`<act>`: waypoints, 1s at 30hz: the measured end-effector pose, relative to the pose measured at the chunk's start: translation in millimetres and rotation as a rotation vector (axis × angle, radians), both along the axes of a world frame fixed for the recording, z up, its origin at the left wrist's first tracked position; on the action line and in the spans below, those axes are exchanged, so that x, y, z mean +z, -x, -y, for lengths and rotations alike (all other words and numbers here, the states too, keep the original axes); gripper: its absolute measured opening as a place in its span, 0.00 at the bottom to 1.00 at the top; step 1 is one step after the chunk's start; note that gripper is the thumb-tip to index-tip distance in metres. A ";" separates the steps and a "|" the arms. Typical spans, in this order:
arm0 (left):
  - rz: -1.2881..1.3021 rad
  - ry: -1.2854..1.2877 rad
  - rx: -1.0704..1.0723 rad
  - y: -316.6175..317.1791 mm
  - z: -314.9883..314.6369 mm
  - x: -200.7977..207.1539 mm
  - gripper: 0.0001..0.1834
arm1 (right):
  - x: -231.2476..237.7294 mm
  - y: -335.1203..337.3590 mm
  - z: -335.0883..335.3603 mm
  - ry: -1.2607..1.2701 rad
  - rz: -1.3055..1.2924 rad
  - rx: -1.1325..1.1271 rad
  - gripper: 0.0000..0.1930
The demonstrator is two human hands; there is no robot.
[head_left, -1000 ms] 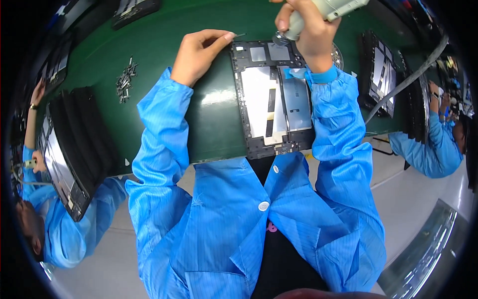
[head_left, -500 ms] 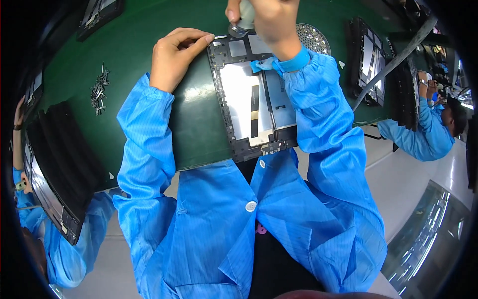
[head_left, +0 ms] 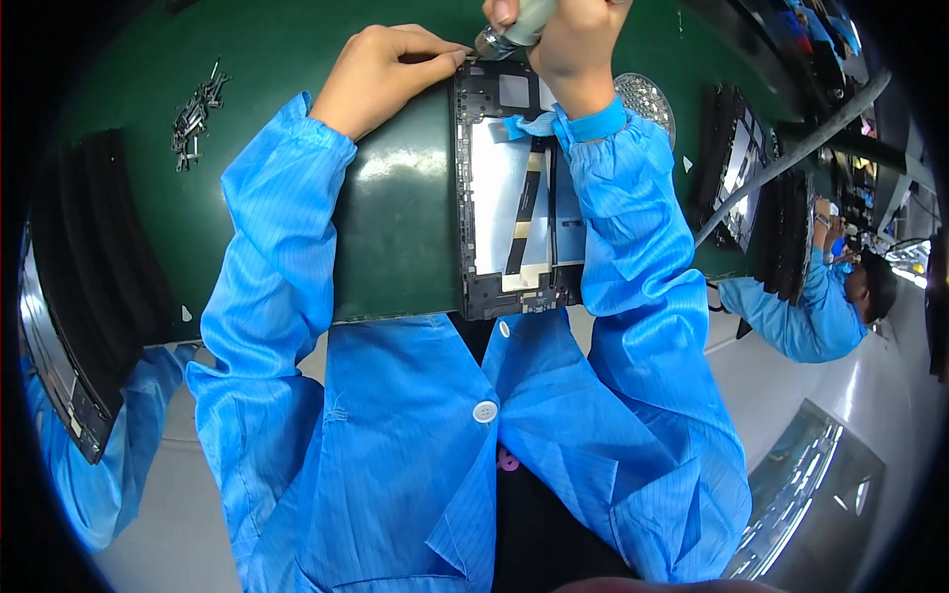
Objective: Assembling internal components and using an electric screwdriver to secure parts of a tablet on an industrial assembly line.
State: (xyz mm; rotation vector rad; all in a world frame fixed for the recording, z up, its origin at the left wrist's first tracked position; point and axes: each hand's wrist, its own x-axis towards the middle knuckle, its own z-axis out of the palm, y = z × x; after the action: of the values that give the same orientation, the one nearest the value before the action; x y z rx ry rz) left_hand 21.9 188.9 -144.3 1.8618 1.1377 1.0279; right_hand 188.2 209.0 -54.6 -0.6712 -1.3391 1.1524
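An opened tablet housing (head_left: 499, 222) lies at the table's near edge, black-framed with silver plates and a dark ribbon cable inside. My left hand (head_left: 386, 74) is at its far left corner, thumb and forefinger pinched together; anything between them is too small to make out. Above the far edge my right hand (head_left: 583, 49) is wrapped round an electric screwdriver (head_left: 519, 25) with a pale body and metal nose. The nose points down-left, close to my left fingertips; its tip is hidden. A blue band with a knotted end circles my right wrist, partly over the housing.
Right of my right wrist is a round dish of small shiny parts (head_left: 647, 104). Small black parts (head_left: 198, 114) lie heaped at left. Black racks of panels stand at left (head_left: 109, 217) and right (head_left: 736, 168). A grey cable (head_left: 791, 153) crosses at right, near a seated co-worker (head_left: 820, 306).
The housing has turned more upright in view. My left hand has come right to the corner, and the screwdriver has shifted right and tilted, its nose nearer my left fingertips.
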 end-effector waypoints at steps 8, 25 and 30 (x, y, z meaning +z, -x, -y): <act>0.123 0.272 -0.011 1.8 0.5 3.0 0.15 | -10.0 4.4 -3.8 0.008 -0.021 0.035 0.08; 0.036 0.193 -0.039 3.5 -0.9 0.7 0.13 | -17.6 4.1 -4.0 -0.026 0.018 0.064 0.09; 0.043 0.202 -0.033 3.1 -1.3 -0.2 0.13 | -19.3 6.3 -4.4 -0.014 -0.005 0.030 0.08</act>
State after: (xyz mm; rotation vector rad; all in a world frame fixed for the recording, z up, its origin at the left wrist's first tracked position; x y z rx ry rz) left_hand 18.8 190.2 -144.6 1.6856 1.1379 0.8956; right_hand 181.8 213.4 -74.0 -0.6397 -1.3560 1.1665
